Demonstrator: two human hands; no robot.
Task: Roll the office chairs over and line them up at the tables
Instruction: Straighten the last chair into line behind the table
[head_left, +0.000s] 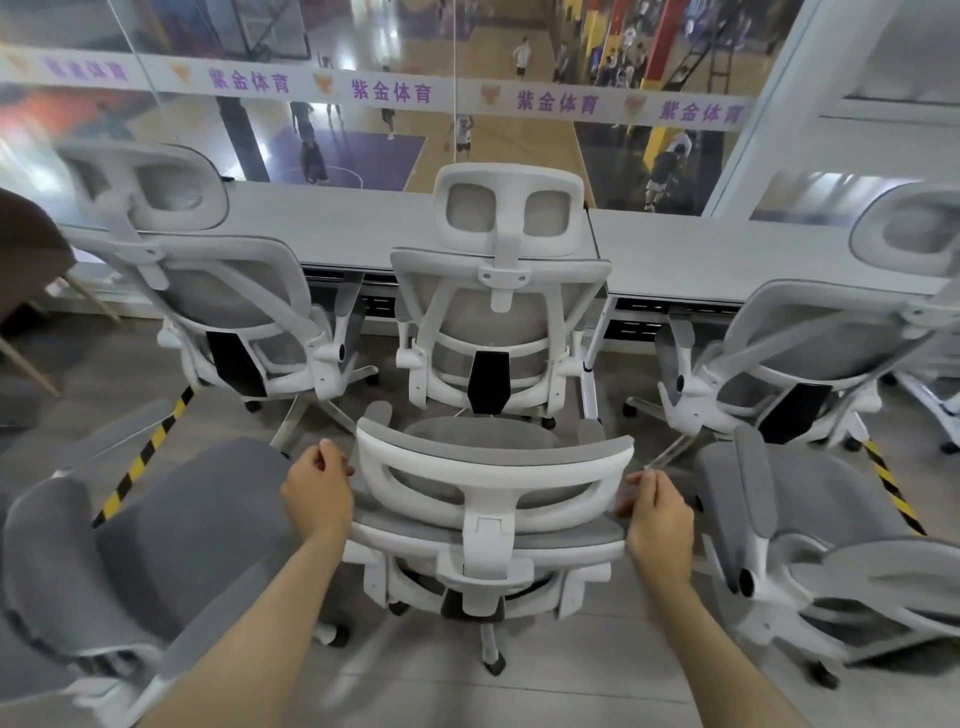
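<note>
grey tables (701, 254): three chairs parked. left hand (317, 493), right hand (660, 519) both closed on fourth chair (488, 499) backrest; others wait.

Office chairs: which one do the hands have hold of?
The near middle chair: left hand and right hand grip its backrest edges. The others stand untouched.

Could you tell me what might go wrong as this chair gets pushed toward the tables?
The held chair sits directly behind the middle chair already at the table, so pushing straight ahead would probably ram it. Loose chairs crowd both sides, the left one and the right one, so bases could tangle.
</note>
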